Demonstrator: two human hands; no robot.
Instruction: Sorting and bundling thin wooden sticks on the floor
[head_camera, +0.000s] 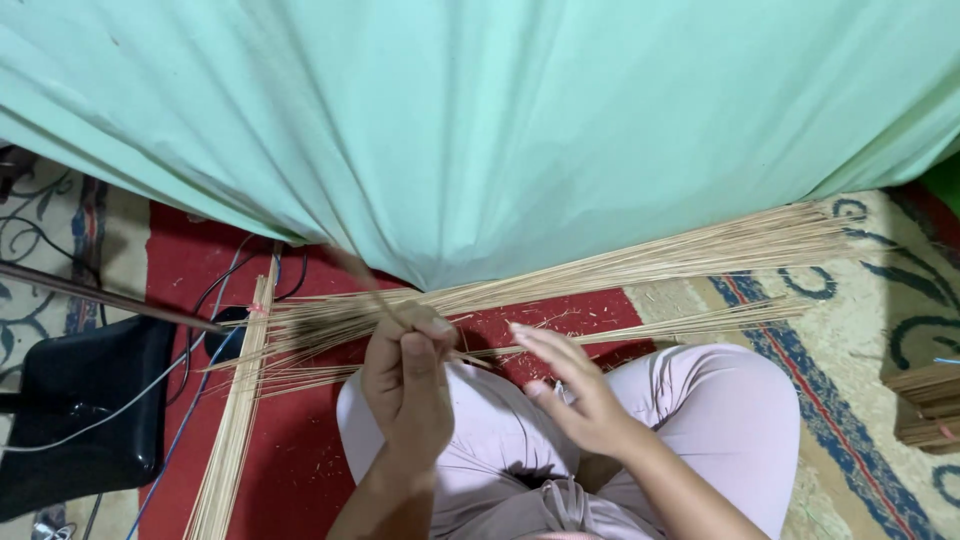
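- The far ends of the thin pale sticks (620, 265) slip under the hanging mint-green cloth (480, 120), so how far they run there is hidden; one stick rising from the left fist is blurred.
- The left hand (405, 375) is curled into a fist over the knees, thumb up, gripping a few of the sticks where the fan narrows.
- The right hand (575, 390) is held open just beside it, fingers stretched out and together, palm turned left; it grips nothing, and whether its fingertips touch the sticks cannot be told.
- The sticks lie fanned across the red carpet (290, 450) and the lap in pale pink trousers (700, 410), spreading out to the right over a patterned cream rug (850, 330).
- A tied bundle of sticks (235, 420) lies lengthwise at the left, apart from both hands.
- A black stool (80, 410) with cables (215, 300) stands at the left edge; stacked bundles (925, 410) are cut off at the right edge.
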